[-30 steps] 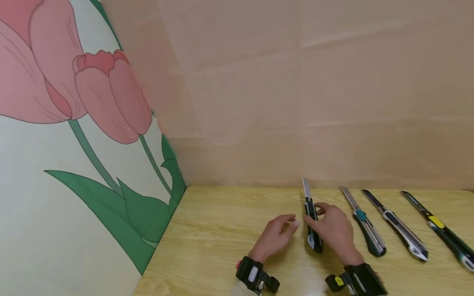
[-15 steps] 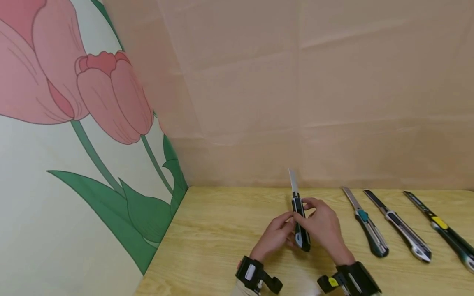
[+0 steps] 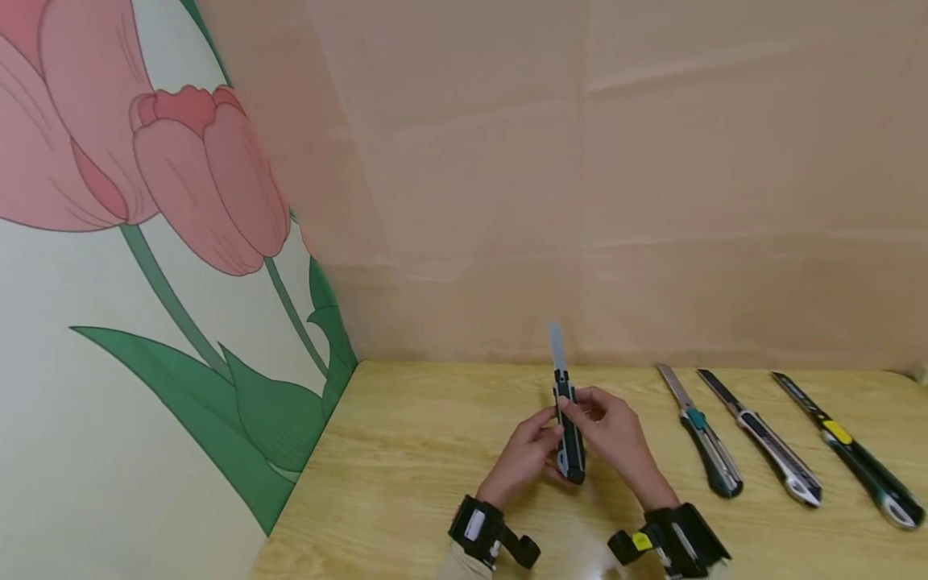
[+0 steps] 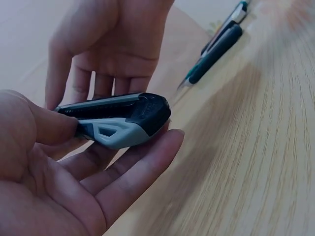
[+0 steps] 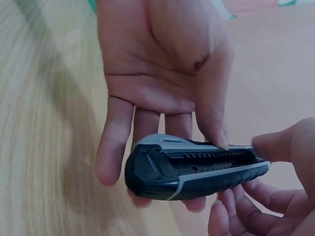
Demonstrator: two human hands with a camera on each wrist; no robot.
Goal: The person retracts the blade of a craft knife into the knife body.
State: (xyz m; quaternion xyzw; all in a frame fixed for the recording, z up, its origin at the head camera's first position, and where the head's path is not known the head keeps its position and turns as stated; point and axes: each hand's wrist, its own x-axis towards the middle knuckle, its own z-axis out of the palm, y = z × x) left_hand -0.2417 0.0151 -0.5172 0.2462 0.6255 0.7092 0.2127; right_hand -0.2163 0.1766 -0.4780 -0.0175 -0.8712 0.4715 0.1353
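A black and grey snap-off utility knife [image 3: 570, 443] is held up over the table, its long blade [image 3: 557, 346] extended and pointing away. My left hand [image 3: 520, 461] grips the handle's left side, thumb on top and fingers underneath. From the right, my right hand [image 3: 615, 431] pinches the handle's upper part, thumb on its face near the slider. In the left wrist view the butt end of the knife [image 4: 147, 115] lies over the left fingers. The right wrist view shows the knife's slotted face [image 5: 211, 164], with both thumbs toward its front part.
To the right, a knife with a teal slider [image 3: 710, 439], a silver and black knife [image 3: 779, 451] and a black knife with a yellow slider [image 3: 859, 459] lie in a row on the wooden table [image 3: 406, 467]. Brown paper [image 3: 464, 177] covers the back wall; a tulip mural [image 3: 210, 177] is at left.
My right hand has brought the utility knife leftward to my left hand, which has taken hold of the handle. The right thumb has moved higher on the handle. The other knives stay put.
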